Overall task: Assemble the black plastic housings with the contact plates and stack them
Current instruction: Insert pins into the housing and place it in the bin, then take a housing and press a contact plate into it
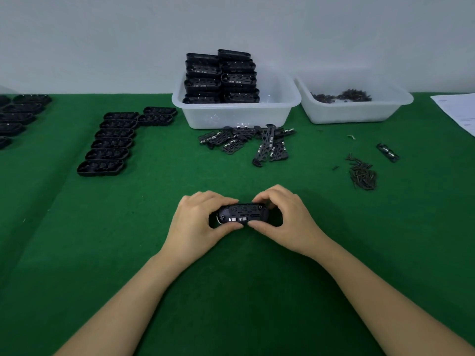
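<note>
Housing in work [243,214]: black oblong housing w/ contact plate seated inside, silver contacts showing along near side; lies on green table cover [231,291], centre, toward near edge.
Left hand [199,222]: fingers curled over housing's left end, thumb on near side; grips it.
Right hand [284,219]: fingers curled over right end, thumb on near side; grips it.
Empty housings [108,145]: row of six, open side up, left of centre, running toward far edge; two more just beside row's far end.
More housings [20,116]: second row at left edge, partly cut off.
Left bin [236,116]: translucent plastic, far edge centre; holds two stacks of assembled housings [221,78], rising above rim.
Contact plates [246,142]: loose pile on cover, touching or just beside near wall of left bin.
Right bin [354,109]: translucent, beside left bin; small dark parts [341,96] inside, too small to ID.
Dark pins [362,173]: small heap, right side.
Single plate [387,152]: near pins, apart from pile.
Paper sheet [457,111]: far right corner.
</note>
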`<state>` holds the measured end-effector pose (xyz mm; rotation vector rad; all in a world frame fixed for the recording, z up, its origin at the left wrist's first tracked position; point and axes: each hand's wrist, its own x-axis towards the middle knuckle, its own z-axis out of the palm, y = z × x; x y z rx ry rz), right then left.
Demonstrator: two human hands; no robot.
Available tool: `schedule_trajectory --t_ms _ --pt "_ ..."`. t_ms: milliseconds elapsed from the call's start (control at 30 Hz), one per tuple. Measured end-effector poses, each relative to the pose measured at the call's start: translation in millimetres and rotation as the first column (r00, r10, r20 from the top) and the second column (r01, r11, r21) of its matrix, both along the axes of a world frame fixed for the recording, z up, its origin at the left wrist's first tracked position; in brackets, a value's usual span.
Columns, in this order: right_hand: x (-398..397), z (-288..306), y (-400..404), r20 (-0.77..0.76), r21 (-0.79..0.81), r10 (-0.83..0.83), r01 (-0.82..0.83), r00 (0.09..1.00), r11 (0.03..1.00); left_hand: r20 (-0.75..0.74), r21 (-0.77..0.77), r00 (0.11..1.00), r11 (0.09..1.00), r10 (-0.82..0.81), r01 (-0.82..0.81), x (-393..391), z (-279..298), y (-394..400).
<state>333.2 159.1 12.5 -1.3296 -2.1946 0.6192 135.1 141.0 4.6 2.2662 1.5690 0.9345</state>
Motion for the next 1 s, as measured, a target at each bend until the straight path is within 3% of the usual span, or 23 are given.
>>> schedule_trajectory --t_ms 100,267,433,600,700,767,833,933,1000 --pt "-1 0 2 -0.019 -0.016 -0.028 0.028 0.999 0.999 -0.013 0.023 1.000 1.000 -0.002 0.002 1 0 -1" --pt "-7 0 4 0.116 -0.025 -0.032 0.035 0.993 0.999 -0.020 0.028 1.000 1.000 -0.010 0.010 0 2 -2" --pt "-2 13 15 0.034 -0.348 0.011 0.002 0.999 0.937 -0.018 0.019 0.999 0.999 -0.042 0.043 0 4 -2" --pt "4 18 21 -0.032 -0.426 0.034 -0.044 0.999 0.904 -0.002 -0.011 0.999 0.999 -0.049 0.049 -1 4 -1" --pt "21 16 13 -0.112 -0.365 0.122 -0.155 0.986 0.918 0.008 -0.033 0.999 0.999 -0.042 0.043 -2 3 0" --pt "26 14 8 -0.107 -0.293 0.105 -0.133 0.989 0.947 0.013 -0.049 0.999 0.998 -0.037 0.038 -3 2 1" --pt "21 11 5 0.017 -0.168 0.085 -0.081 0.996 0.982 0.011 -0.063 0.999 0.997 -0.041 0.042 -3 2 2" --pt "2 6 4 0.303 0.171 0.082 -0.139 0.950 0.975 -0.007 -0.059 0.998 0.997 -0.058 0.058 -2 -1 4" --pt "-6 10 9 0.372 0.179 0.103 -0.180 0.922 0.967 0.026 -0.080 0.998 0.995 -0.049 0.051 -5 -3 6"
